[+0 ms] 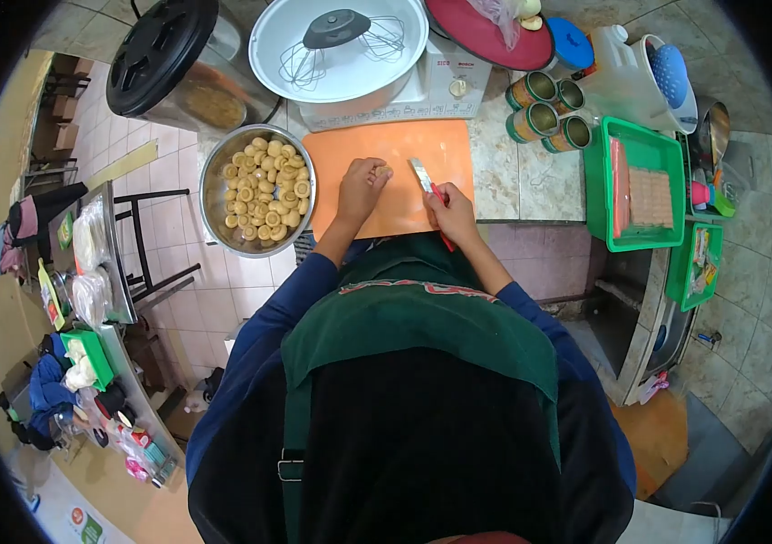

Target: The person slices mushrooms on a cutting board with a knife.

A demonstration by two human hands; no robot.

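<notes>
The left hand (361,184) has its grip pinched on a small pale round piece (383,170), and the right hand (452,213) is closed around the red handle of a small knife (426,181), both over the orange cutting mat (395,150) on the tabletop (517,177). At nine o'clock from the mat a metal bowl (211,195) holds many similar pieces, hanging partly past the tabletop edge. A slip could bring the blade onto the fingertips, since the piece is tiny; a nudge might tip the bowl.

kitchen | stand mixer (350,54) with whisk, tins (545,109), cutting board (395,172), tiled counter (522,172)
</notes>
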